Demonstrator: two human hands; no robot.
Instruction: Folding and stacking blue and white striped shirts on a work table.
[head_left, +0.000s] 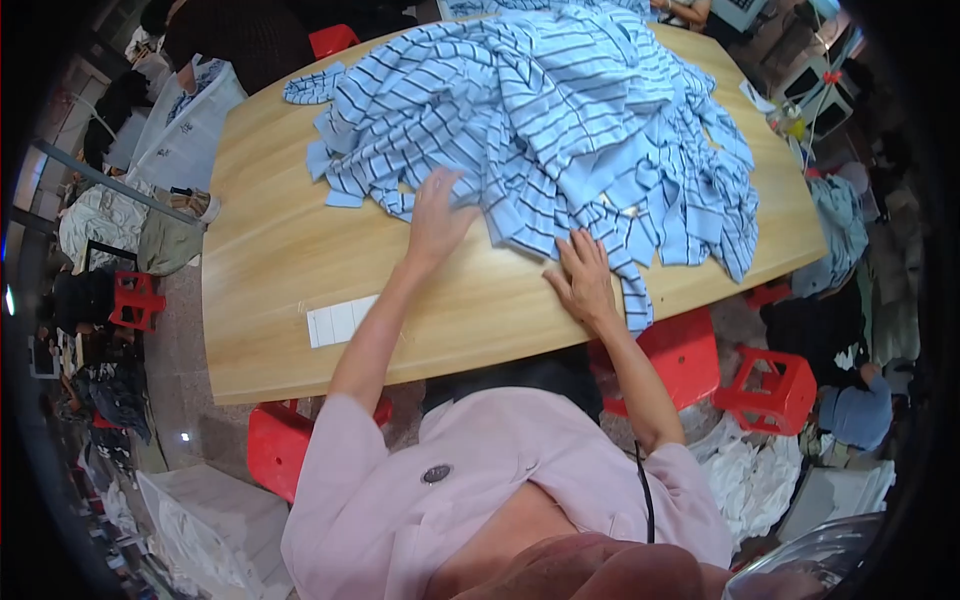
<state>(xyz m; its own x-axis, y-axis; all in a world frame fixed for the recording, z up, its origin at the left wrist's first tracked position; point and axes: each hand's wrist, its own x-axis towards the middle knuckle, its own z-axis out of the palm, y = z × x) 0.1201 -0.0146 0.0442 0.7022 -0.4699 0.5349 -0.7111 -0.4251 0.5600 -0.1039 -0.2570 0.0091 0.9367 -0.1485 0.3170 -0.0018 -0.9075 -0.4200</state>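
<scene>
A large heap of light blue cloth pieces with dark stripes (560, 110) covers the far part of the wooden table (270, 250). At the near left edge of the heap is my left hand (438, 222), slightly blurred, its thumb spread from its fingers and nothing seen in it. My right hand (586, 282) lies flat with fingers stretched, its fingertips on the near edge of the cloth. Beside it, a narrow striped strip (635, 295) hangs toward the table's front edge. A white paper with ruled lines (341, 322) rests on the table by my left forearm.
Red plastic stools (768, 390) stand around the near side of the table. At the far left is a white bin (185, 125) with cloth in it. White cloth (750, 480) lies heaped at the lower right. Other people sit or stand nearby, one in blue (858, 410).
</scene>
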